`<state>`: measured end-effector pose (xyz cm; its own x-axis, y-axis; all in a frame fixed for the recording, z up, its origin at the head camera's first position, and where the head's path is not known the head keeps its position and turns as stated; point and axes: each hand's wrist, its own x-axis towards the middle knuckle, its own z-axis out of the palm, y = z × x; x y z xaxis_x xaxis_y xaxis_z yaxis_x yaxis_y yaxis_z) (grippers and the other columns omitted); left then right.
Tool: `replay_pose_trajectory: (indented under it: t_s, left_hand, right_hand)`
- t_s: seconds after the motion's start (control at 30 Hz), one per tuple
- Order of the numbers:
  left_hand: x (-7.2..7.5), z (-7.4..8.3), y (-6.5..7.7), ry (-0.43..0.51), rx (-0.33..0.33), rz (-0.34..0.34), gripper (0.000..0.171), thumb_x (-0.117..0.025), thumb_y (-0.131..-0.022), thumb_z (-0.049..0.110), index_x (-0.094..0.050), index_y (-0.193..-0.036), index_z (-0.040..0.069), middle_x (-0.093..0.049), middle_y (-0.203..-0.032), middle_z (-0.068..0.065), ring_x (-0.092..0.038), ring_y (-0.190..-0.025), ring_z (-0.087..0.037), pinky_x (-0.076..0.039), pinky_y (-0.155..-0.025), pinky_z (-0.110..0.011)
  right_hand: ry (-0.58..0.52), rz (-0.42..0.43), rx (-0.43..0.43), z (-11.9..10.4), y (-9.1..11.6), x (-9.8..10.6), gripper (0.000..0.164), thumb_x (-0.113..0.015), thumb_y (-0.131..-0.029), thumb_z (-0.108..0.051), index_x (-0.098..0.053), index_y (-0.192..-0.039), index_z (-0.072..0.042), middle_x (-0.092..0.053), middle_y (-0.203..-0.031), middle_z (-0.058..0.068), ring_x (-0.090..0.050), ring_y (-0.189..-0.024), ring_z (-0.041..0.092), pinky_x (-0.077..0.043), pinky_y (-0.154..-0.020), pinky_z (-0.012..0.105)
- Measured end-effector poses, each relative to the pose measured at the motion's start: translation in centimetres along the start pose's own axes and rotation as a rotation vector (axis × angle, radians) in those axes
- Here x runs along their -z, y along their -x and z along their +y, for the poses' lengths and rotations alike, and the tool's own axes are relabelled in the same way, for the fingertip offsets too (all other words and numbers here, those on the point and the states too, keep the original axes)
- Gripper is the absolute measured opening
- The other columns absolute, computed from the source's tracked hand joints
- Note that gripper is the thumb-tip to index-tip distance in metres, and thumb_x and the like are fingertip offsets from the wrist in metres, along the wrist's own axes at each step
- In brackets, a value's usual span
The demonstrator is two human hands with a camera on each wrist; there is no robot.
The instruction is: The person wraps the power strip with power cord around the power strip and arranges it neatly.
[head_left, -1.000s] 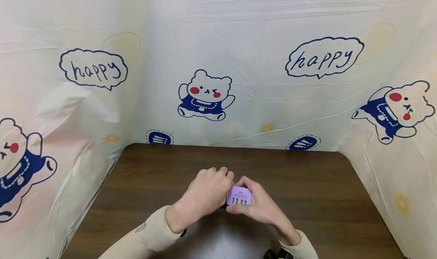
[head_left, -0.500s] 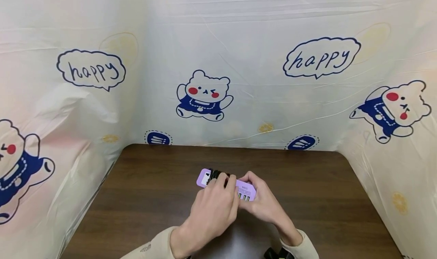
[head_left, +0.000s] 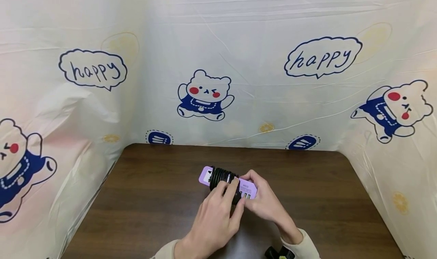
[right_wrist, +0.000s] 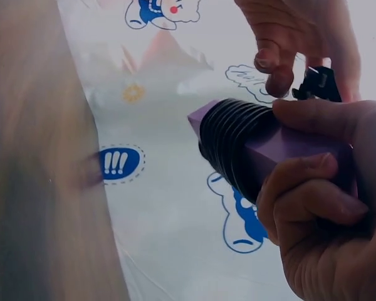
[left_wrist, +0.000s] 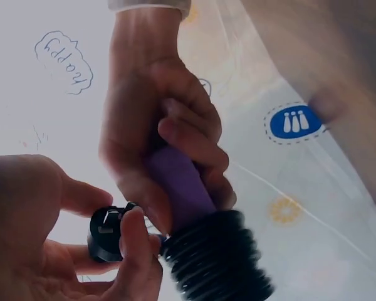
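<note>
A purple power strip (head_left: 248, 188) with USB ports is held off the table, slanting to the left. Black cord (head_left: 222, 176) is wound in several close turns round its middle. My right hand (head_left: 268, 202) grips the strip's right end, thumb on one side and fingers curled round the other. In the left wrist view, my left hand (left_wrist: 25, 232) pinches a black plug (left_wrist: 105, 235) between thumb and fingers, beside the strip. From the head view, the left hand (head_left: 216, 221) covers the plug and part of the cord.
A dark brown wooden table (head_left: 153, 198) lies under both hands. White sheeting (head_left: 259, 99) printed with bears and "happy" bubbles hangs round its back and sides. A black object (head_left: 280, 252) sits by the right sleeve at the bottom edge.
My left hand has come back from the strip's far side toward me, uncovering the strip's left end and the wound cord. The right hand stays on the right end, barely shifted.
</note>
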<state>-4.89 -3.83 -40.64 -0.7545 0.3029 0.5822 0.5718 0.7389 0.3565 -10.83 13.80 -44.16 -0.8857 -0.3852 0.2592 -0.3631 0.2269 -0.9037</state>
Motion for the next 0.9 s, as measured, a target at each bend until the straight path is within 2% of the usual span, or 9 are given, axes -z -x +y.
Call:
replay_pose_trajectory:
  t_s: [0.2, 0.33, 0.47, 0.57, 0.63, 0.73, 0.9]
  left_hand:
    - [-0.4, -0.3, 0.9, 0.091, -0.001, 0.062, 0.044, -0.066, -0.096, 0.026, -0.059, -0.137, 0.011, -0.056, -0.108, -0.002, -0.050, -0.084, -0.008, -0.047, -0.071, -0.022]
    - [-0.8, -0.8, 1.3, 0.112, -0.036, 0.149, 0.043, -0.069, -0.095, 0.022, -0.061, -0.135, 0.011, -0.051, -0.118, -0.011, -0.054, -0.085, -0.011, -0.049, -0.072, -0.023]
    - [-0.8, -1.8, 1.2, 0.160, -0.074, 0.167, 0.042, -0.073, -0.093, 0.023, -0.064, -0.131, 0.010, -0.048, -0.118, -0.012, -0.055, -0.087, -0.012, -0.049, -0.073, -0.020]
    - [-1.1, -3.1, 0.9, 0.148, -0.113, 0.165, 0.041, -0.073, -0.093, 0.030, -0.066, -0.129, 0.014, -0.052, -0.118, -0.008, -0.052, -0.099, -0.018, -0.044, -0.086, -0.029]
    - [-1.6, -4.1, 0.9, 0.138, -0.128, 0.169, 0.040, -0.071, -0.093, 0.037, -0.067, -0.127, 0.018, -0.054, -0.120, -0.008, -0.049, -0.107, -0.023, -0.039, -0.090, -0.042]
    - [-2.3, -5.8, 0.9, 0.152, -0.096, 0.127, 0.041, -0.070, -0.092, 0.044, -0.067, -0.127, 0.022, -0.055, -0.125, -0.006, -0.047, -0.119, -0.027, -0.033, -0.090, -0.052]
    - [-3.7, -8.3, 1.3, 0.159, 0.033, -0.054, 0.045, -0.063, -0.094, 0.054, -0.064, -0.130, 0.028, -0.052, -0.136, -0.001, -0.040, -0.135, -0.026, -0.028, -0.097, -0.057]
  right_hand:
    - [-0.084, -0.086, 0.031, 0.3, -0.1, 0.2, 0.047, -0.071, -0.074, 0.010, -0.054, -0.113, -0.009, -0.064, -0.101, 0.008, -0.063, -0.082, 0.018, -0.053, -0.071, 0.031]
    - [-0.123, -0.127, 0.040, 0.5, -0.2, 0.4, 0.046, -0.075, -0.077, 0.006, -0.052, -0.114, -0.008, -0.064, -0.103, 0.009, -0.064, -0.081, 0.018, -0.054, -0.068, 0.032]
    - [-0.130, -0.144, 0.036, 0.8, -0.4, 0.7, 0.045, -0.075, -0.078, 0.006, -0.052, -0.114, -0.008, -0.063, -0.102, 0.010, -0.063, -0.080, 0.022, -0.055, -0.066, 0.033]
    - [-0.140, -0.163, 0.028, 1.3, -0.6, 0.8, 0.045, -0.073, -0.079, 0.007, -0.051, -0.115, -0.008, -0.062, -0.103, 0.011, -0.063, -0.082, 0.025, -0.054, -0.067, 0.033]
    - [-0.155, -0.181, 0.023, 1.9, -0.9, 0.8, 0.044, -0.072, -0.079, 0.008, -0.051, -0.115, -0.007, -0.063, -0.104, 0.011, -0.063, -0.083, 0.025, -0.054, -0.068, 0.033]
    - [-0.172, -0.218, 0.005, 2.9, -1.2, 0.8, 0.043, -0.074, -0.080, 0.005, -0.051, -0.114, -0.006, -0.064, -0.103, 0.012, -0.064, -0.081, 0.021, -0.055, -0.068, 0.033]
    - [-0.176, -0.271, -0.017, 4.8, -1.7, 0.6, 0.045, -0.080, -0.080, 0.000, -0.050, -0.113, -0.002, -0.066, -0.096, 0.013, -0.064, -0.075, 0.017, -0.055, -0.062, 0.032]
